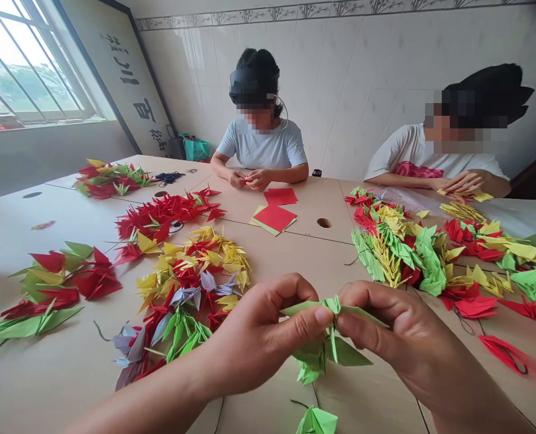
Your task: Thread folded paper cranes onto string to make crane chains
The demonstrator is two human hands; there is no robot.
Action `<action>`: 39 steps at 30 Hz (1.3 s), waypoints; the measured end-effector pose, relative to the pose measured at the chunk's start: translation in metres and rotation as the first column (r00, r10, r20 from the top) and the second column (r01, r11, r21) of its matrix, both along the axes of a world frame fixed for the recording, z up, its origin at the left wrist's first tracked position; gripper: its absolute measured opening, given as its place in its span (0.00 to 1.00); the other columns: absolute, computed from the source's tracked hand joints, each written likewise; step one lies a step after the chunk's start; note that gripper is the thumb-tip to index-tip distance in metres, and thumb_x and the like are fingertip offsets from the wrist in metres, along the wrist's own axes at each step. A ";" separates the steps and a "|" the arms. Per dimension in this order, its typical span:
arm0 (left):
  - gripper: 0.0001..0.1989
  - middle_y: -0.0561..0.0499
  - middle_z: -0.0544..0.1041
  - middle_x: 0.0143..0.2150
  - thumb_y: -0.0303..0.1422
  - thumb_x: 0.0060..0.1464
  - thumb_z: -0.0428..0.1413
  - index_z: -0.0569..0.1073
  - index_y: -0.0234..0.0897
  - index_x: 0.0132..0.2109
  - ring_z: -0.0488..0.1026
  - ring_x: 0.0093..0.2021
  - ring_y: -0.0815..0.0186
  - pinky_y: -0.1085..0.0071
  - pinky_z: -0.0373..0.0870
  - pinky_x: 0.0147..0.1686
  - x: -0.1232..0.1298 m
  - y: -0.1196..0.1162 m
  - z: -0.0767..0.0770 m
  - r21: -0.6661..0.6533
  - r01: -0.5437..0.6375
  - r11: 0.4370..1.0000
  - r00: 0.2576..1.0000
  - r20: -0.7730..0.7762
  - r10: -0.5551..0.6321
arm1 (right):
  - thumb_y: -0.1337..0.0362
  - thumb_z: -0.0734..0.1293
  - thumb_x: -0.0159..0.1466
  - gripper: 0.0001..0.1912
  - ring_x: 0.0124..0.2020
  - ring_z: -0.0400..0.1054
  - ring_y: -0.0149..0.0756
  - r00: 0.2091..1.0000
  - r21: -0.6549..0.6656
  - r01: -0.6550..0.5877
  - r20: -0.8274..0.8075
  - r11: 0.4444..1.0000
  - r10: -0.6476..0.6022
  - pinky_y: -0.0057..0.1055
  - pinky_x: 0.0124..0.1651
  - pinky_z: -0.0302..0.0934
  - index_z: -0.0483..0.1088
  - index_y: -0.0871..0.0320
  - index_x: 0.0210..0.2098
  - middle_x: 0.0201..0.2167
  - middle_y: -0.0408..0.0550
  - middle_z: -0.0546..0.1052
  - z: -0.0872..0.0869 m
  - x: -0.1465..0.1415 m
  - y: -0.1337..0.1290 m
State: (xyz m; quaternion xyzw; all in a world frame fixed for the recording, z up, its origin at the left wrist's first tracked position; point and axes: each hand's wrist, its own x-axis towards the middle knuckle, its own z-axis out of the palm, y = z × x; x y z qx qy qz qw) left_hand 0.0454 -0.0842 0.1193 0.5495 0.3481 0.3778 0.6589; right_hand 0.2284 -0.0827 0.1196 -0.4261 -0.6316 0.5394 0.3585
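- Narrow pinch: left hand (258,340) and right hand (397,331) both closed on a green paper crane (326,352), thumbs and fingers meeting at its upper fold
- Crane held between the hands, above the table, body hanging below the grip
- Fingers cover the crane's top; its head, tail and fold details cannot be made out
- Thin dark thread (313,395) runs below the crane, near a second green crane (316,422), which is cut off by the bottom edge of the view
- Open room: bare tan table (376,392) under and just right of the right hand
- Left side: mixed crane heap (181,289) just beyond the left hand
- Right side: dense crane heap (412,253) past the right hand, its far end cut off by the frame
- Across the table: co-worker's hands (249,178) pinch small red paper, near stacked red paper squares (277,217)
- Second co-worker's hand (464,182) rests among yellow cranes, partly blurred
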 end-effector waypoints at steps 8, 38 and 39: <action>0.14 0.52 0.68 0.25 0.41 0.56 0.53 0.68 0.33 0.30 0.63 0.26 0.73 0.77 0.61 0.25 -0.002 -0.001 0.001 0.089 0.032 0.996 0.994 -0.106 -0.022 | 0.51 0.66 0.59 0.17 0.21 0.58 0.27 0.997 0.000 -0.013 0.074 1.000 0.013 0.23 0.23 0.56 0.67 0.56 0.22 0.18 0.39 0.63 0.000 0.000 0.000; 0.15 0.53 0.71 0.25 0.40 0.56 0.53 0.67 0.34 0.27 0.65 0.28 0.73 0.76 0.61 0.33 -0.002 0.006 -0.003 -0.081 -0.145 0.986 0.965 0.209 0.159 | 0.55 0.67 0.59 0.13 0.23 0.54 0.27 0.993 -0.035 -0.007 -0.114 0.999 0.003 0.23 0.26 0.52 0.69 0.56 0.24 0.20 0.39 0.64 -0.001 0.009 0.006; 0.14 0.54 0.71 0.26 0.40 0.56 0.53 0.68 0.34 0.29 0.65 0.29 0.73 0.76 0.61 0.34 -0.002 0.006 -0.003 -0.078 -0.146 0.986 0.964 0.213 0.159 | 0.56 0.67 0.60 0.13 0.23 0.54 0.26 0.991 -0.039 -0.010 -0.136 0.999 0.004 0.23 0.26 0.52 0.69 0.56 0.24 0.20 0.39 0.64 -0.002 0.009 0.006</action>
